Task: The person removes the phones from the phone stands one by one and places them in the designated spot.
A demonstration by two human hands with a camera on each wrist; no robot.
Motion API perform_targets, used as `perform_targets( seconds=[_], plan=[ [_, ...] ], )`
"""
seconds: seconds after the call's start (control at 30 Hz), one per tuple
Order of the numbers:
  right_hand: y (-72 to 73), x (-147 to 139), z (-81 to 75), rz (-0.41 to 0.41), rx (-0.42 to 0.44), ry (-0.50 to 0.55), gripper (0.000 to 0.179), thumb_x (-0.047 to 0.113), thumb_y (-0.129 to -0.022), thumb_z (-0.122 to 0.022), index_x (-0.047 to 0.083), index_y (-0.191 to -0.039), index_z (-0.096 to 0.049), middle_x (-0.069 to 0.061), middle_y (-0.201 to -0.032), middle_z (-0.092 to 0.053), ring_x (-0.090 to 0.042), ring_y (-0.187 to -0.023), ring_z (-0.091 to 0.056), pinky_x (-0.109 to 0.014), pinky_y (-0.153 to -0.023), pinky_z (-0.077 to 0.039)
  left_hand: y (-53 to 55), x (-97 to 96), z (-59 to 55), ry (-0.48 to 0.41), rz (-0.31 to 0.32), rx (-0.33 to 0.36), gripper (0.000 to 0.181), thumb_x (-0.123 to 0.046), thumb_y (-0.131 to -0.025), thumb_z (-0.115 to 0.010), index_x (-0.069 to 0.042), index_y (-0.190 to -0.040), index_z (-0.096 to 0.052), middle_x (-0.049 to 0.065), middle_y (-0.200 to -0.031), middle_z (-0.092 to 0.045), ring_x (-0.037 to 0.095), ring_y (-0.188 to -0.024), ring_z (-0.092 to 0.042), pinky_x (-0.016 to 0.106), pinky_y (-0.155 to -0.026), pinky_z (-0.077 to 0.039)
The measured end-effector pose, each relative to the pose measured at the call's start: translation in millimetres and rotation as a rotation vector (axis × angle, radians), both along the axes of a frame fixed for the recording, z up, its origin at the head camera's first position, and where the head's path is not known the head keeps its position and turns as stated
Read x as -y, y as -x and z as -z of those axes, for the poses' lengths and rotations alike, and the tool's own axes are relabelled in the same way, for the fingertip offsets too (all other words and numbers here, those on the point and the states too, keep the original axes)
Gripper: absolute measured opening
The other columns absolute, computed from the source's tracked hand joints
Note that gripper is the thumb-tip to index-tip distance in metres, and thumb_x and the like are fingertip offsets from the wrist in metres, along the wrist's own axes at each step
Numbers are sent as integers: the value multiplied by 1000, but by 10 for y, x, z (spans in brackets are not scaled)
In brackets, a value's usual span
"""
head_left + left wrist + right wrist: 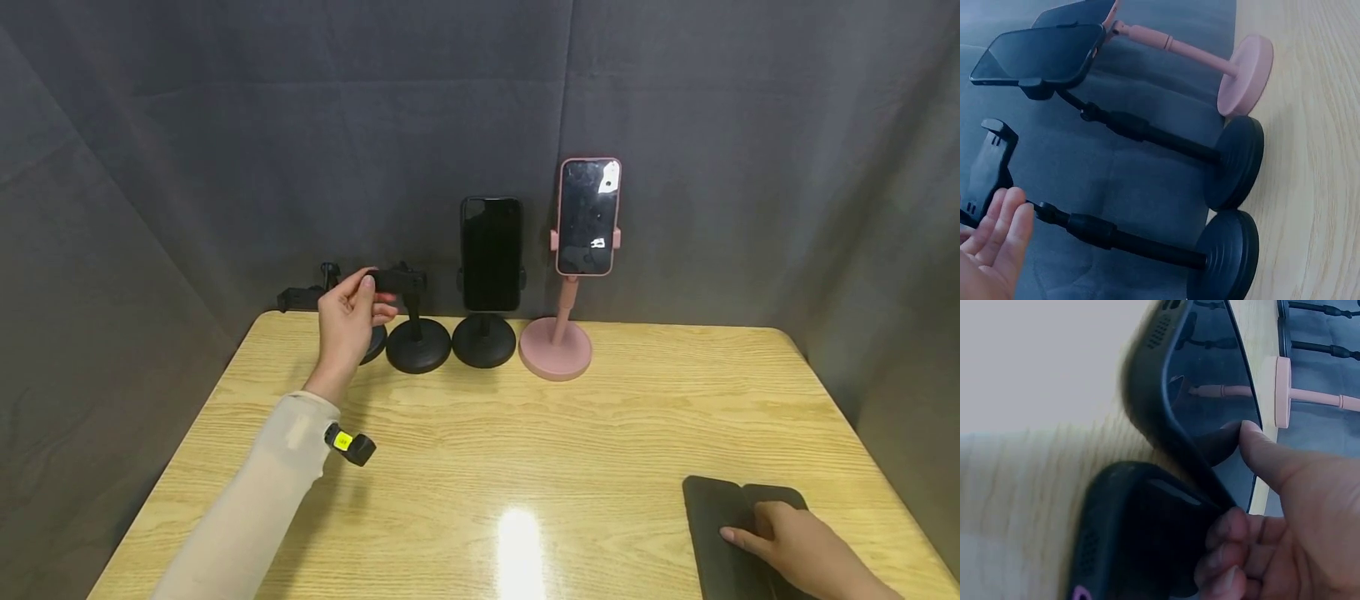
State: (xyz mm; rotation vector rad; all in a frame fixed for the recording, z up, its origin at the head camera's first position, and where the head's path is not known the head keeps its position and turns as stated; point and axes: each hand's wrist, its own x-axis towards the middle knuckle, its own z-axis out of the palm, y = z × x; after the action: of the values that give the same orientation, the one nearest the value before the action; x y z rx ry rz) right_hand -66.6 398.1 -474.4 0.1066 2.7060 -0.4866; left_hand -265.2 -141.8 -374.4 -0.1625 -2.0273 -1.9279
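Observation:
My left hand (348, 312) pinches the end of a black phone clamp (401, 281) between thumb and index finger. That clamp tops a black phone stand, whose round base (420, 346) rests on the table. In the left wrist view the clamp (991, 165) holds no phone, and the other fingers (1013, 228) lie alongside it. At the front right, my right hand (802, 546) grips a black phone (716, 525), thumb on its screen. Its fingers (1229, 550) are curled under the edge, between this phone and a second dark phone (1147, 531) beside it.
A black phone (491, 254) sits upright in another black stand (484, 342). Right of it, a pink stand (555, 350) holds a pink-edged phone (588, 217). Partly behind my left hand is one more black stand (300, 298). Grey curtains (300, 125) surround the wooden table (450, 442).

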Motion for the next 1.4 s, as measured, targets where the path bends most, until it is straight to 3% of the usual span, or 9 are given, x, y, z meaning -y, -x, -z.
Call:
perform_targets(
  seconds=[0.13,0.23,0.37,0.5,0.67,0.83,1.07,1.4],
  plan=[
    [-3,19,4,27,-3,2,52,55,-93,-65,11,-69,-51,4,-59,-40,-10,-54,-36,-23,-50,-29,-69,5,-24,-33,15,63,46,-24,-109,-45,-11,-153,-37,2,-92,-72,3,-68,-71,18,-71,-60],
    [-6,24,-11,42,-5,12,52,55,-95,-63,11,-69,-52,4,-58,-39,-10,-54,-36,-23,-50,-30,-138,7,-48,-54,19,95,45,-22,-109,-45,-13,-151,-33,-4,-91,-72,4,-67,-71,19,-70,-61],
    [-14,11,-61,54,-16,34,51,53,-100,-56,11,-70,-54,4,-58,-38,-10,-54,-37,-25,-52,-32,-228,18,-59,-60,15,103,35,-19,-109,-44,-7,-142,-37,-10,-87,-71,3,-66,-70,19,-68,-60],
    [-14,19,-139,77,-48,66,50,51,-104,-50,11,-75,-56,3,-61,-47,-10,-54,-41,-25,-53,-34,-300,37,-41,-61,0,108,26,-17,-109,-44,-5,-132,-45,-11,-87,-72,2,-65,-70,19,-68,-60],
    [0,97,-260,130,-94,118,49,51,-106,-45,7,-91,-63,0,-74,-59,-10,-62,-49,-26,-56,-40,-393,42,-18,-47,-10,117,23,-17,-109,-45,-4,-127,-49,-11,-89,-72,2,-68,-70,20,-68,-61],
    [-16,215,-356,145,-203,161,45,45,-106,-49,3,-106,-67,-2,-86,-70,-8,-71,-62,-24,-60,-50,-485,-8,8,-49,33,103,22,-16,-109,-45,-2,-124,-52,-13,-89,-72,2,-69,-70,19,-69,-60],
    [-35,458,-373,160,-317,263,39,37,-106,-53,0,-110,-66,-10,-94,-76,-9,-73,-69,-23,-61,-56,-597,-101,77,-32,67,101,18,-13,-108,-46,-4,-121,-55,-10,-88,-71,6,-70,-71,25,-69,-62],
    [67,793,-346,139,-405,333,33,30,-106,-55,-1,-105,-67,-6,-83,-73,-9,-68,-66,-21,-60,-55,-696,-252,169,1,137,138,20,-10,-108,-46,1,-123,-54,7,-97,-73,7,-73,-72,23,-69,-61]
  ],
)
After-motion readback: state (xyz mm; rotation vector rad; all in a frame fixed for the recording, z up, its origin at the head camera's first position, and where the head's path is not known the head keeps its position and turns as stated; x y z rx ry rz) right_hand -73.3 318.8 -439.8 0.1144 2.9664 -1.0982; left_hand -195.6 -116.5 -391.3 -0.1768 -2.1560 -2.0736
